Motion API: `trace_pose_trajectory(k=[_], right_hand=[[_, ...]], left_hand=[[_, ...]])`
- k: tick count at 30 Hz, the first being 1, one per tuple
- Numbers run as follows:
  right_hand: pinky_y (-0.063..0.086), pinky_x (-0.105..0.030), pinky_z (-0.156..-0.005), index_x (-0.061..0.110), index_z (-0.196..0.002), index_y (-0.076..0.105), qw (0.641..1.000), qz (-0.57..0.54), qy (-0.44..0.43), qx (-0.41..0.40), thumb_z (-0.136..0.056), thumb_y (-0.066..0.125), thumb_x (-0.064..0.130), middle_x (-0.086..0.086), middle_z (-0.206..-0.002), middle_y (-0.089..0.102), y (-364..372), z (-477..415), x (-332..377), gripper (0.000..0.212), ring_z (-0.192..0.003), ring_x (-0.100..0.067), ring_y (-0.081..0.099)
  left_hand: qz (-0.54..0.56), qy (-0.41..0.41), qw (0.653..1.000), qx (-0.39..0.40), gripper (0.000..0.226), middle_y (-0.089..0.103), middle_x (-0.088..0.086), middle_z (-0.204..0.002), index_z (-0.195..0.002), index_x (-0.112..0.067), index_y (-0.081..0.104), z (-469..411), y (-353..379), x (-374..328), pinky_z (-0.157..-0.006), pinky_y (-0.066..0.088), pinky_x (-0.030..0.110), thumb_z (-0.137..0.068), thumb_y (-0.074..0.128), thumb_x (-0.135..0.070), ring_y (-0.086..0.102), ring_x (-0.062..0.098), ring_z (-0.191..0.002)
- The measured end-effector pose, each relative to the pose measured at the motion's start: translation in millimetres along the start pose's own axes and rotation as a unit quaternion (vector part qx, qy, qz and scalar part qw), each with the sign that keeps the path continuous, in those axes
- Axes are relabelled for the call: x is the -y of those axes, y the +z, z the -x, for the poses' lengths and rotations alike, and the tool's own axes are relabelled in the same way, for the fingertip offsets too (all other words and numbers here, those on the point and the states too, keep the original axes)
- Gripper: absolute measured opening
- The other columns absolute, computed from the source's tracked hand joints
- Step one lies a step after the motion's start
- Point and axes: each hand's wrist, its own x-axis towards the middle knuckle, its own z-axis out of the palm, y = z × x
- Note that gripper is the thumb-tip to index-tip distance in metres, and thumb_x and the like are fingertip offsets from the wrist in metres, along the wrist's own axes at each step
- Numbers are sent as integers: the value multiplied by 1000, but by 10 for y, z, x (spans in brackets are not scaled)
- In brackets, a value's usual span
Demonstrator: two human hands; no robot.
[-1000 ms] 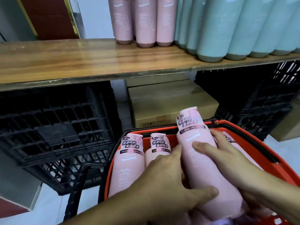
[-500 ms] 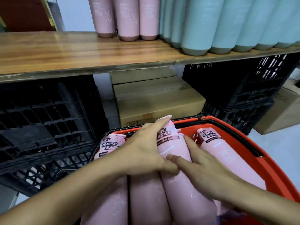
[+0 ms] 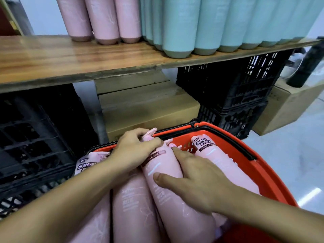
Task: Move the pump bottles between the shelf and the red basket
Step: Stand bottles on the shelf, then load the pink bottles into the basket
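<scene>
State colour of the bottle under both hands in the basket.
Pink pump bottle, dark label band near its neck; head view.

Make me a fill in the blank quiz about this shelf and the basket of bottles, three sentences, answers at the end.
1. The left hand and right hand hold one pink plastic pump bottle lying in the ___ plastic basket.
2. On the wooden shelf, the upright pink bottles stand to the ___ of the pale blue-green bottles.
3. Below the shelf, a brown cardboard box sits between two ___ plastic crates.
Answers: red; left; black.
</scene>
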Motion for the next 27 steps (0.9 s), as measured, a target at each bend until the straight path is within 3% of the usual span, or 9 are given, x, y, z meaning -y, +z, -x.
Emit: trace_pose_trajectory(k=[2,4,6,8,10,13,17,21,27], right_hand=[[49,-41,-92,34,-136,52,999,41,9,10,-67,32,91,10,-124,67,-44,-47,-33,92,-115,-20,61],[48,-43,-99,30,-133,58,1000,-10,-1,28,-71,27,92,8,-123,68,-53,-101,-111,92,-113,-18,61],[45,-42,-99,25,-110,67,998,-57,-6,1,-86,19,83,3,-105,68,-46,-197,-239,79,-104,-15,59],[42,-36,-100,23,-110,68,998,-52,21,-30,-101,32,60,0,-107,67,-42,-322,-411,53,-109,-18,58],[44,-29,-98,27,-130,60,998,-17,52,24,-100,55,40,2,-118,66,-42,-411,-529,34,-115,-20,59],[48,-30,-99,35,-149,39,988,-13,62,143,-90,67,42,2,-130,65,-58,-453,-574,66,-114,-17,61],[51,-28,-103,45,-155,27,978,-90,61,181,-84,73,38,9,-136,60,-96,-473,-592,84,-118,-10,62],[59,-29,-91,37,-125,57,952,-247,104,145,-84,70,41,12,-111,72,39,-523,-548,44,-99,-4,70],[50,-28,-74,20,-105,59,992,-109,57,19,-81,77,32,5,-95,66,111,-620,-577,32,-89,-16,62]], left_hand=[[0,-4,1000,0,38,75,-15,-88,-94,-34,75,-8,24,1,-80,58,31,-62,72,-54,71,8,-86],[-47,6,999,-9,35,73,-15,-90,-93,-32,74,-41,57,-7,-81,55,31,-75,64,-61,68,8,-87],[-26,-9,1000,-12,27,74,-7,-93,-88,-27,74,-94,71,-36,-84,53,35,-88,63,-51,67,14,-89],[0,-30,1000,-3,21,75,-2,-90,-83,-25,75,-123,77,-40,-89,54,39,-90,66,-42,67,20,-88],[-27,-23,999,6,27,75,-6,-88,-84,-26,75,-132,77,-38,-91,55,40,-86,67,-52,69,19,-89],[-45,-26,998,24,61,73,-14,-89,-90,-29,70,-51,75,-87,-77,59,31,-51,76,-75,71,8,-81],[-53,-3,996,68,84,69,-18,-97,-100,-32,62,8,62,-112,-74,61,28,-27,91,-63,70,2,-82],[7,42,998,48,81,71,-17,-85,-106,-29,65,17,70,-72,-56,49,9,-33,99,-44,66,-8,-69],[74,124,990,2,81,67,-34,-91,-104,-34,71,113,131,-69,-59,42,-1,-28,92,-50,63,-16,-78]])
